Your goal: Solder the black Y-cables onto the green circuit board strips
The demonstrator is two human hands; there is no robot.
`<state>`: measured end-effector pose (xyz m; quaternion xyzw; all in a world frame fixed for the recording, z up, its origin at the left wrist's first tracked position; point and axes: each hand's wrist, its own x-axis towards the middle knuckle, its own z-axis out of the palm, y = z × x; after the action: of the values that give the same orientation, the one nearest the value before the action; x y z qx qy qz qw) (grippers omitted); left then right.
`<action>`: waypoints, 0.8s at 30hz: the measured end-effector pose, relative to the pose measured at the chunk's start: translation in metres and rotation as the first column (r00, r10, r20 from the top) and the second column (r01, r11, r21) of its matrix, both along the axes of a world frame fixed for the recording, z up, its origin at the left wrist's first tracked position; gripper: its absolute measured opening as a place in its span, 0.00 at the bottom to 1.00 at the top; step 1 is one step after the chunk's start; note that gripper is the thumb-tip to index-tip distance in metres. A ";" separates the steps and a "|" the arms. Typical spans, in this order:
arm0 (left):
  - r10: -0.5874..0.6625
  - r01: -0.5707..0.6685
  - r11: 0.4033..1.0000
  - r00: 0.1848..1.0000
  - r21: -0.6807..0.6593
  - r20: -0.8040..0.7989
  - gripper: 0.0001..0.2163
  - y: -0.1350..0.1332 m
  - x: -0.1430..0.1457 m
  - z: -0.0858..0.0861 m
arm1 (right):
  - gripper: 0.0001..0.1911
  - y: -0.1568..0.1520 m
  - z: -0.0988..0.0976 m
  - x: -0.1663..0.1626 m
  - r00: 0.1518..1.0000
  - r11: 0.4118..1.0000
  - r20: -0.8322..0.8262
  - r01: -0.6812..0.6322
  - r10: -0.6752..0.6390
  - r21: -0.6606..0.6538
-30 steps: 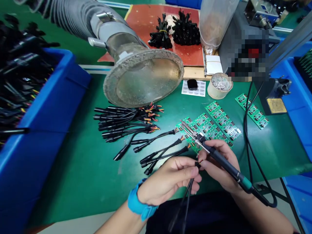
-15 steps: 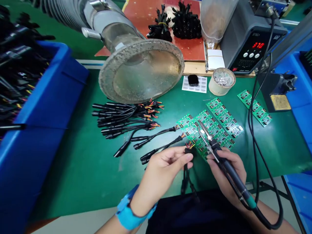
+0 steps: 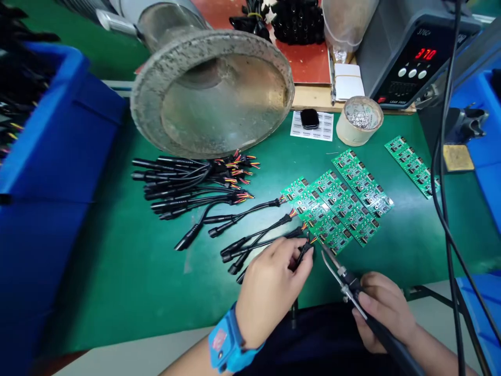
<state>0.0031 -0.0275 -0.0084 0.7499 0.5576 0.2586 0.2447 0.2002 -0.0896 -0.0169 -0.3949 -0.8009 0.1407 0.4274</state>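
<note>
My left hand (image 3: 276, 279), with a blue wrist strap (image 3: 230, 344), pinches a black cable (image 3: 305, 253) by its connector end. The cable's coloured wires point at the lower corner of a green circuit board panel (image 3: 331, 230). In my right hand (image 3: 385, 313) is a soldering iron (image 3: 354, 287) with a thin metal tube clamped alongside. Its tip lies close to those wires and the board's edge; whether it touches cannot be made out. Several more black cables (image 3: 270, 230) lie left of the boards, some with wire ends at the panel edge.
A fume extractor hood (image 3: 211, 94) overhangs the back of the table. Behind the boards stand a tape roll holding solder bits (image 3: 359, 121) and a soldering station (image 3: 415, 62). A cable pile (image 3: 188, 183) lies at left, beside a blue bin (image 3: 74, 120). Station cords hang at right.
My left hand has brought the cable's wire end up against the board corner. My right hand has moved down and right, bringing the iron's tip from over the boards to near the wires.
</note>
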 end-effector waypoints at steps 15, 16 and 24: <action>0.027 -0.027 1.000 0.999 -0.012 -0.029 0.08 -0.002 0.001 -0.002 | 0.30 0.006 0.001 -0.004 0.999 1.000 0.048 0.014 -0.015 0.012; 0.028 -0.028 1.000 0.999 -0.011 -0.035 0.08 -0.002 0.001 -0.001 | 0.30 0.007 0.001 -0.004 0.999 1.000 0.044 0.013 -0.013 0.010; 0.027 -0.026 1.000 0.999 0.006 -0.047 0.07 -0.002 0.002 0.000 | 0.31 0.007 0.002 -0.003 1.000 1.000 0.025 -0.011 0.012 -0.012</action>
<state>0.0050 -0.0292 -0.0086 0.7489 0.5724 0.2457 0.2262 0.1969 -0.0822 -0.0146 -0.3946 -0.8077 0.1429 0.4140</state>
